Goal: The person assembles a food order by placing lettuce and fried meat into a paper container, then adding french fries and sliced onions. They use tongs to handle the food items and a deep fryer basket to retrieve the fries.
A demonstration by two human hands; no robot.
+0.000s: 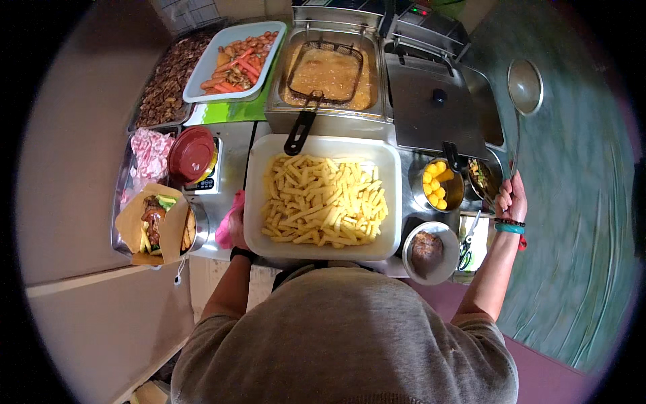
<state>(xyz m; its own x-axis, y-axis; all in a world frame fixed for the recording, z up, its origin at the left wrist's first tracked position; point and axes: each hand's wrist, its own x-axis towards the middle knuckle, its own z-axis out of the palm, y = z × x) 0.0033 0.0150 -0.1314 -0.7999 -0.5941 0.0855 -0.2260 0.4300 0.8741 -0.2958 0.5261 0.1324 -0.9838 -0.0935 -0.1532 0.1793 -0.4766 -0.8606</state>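
My right hand (513, 200), at the right end of the counter, is closed round the long thin handle of a skimmer (525, 86). Its round mesh head is raised at the far right. My left hand (237, 227) is by the left side of a white tub (323, 254) heaped with pale French fries (323, 202). A pink cloth (229, 221) lies against that hand. The tub's wall hides its fingers, so I cannot tell its grip. Beyond the tub, a fryer basket (324, 71) with a black handle sits in bubbling oil (370, 94).
A lid (437, 101) covers the second fryer. On the right stand a metal bowl of yellow pieces (435, 182), a white bowl (431, 273) and scissors (465, 252). To the left are an open food box (182, 225), a scale (208, 178), a red bowl (192, 155) and a sausage tray (232, 64).
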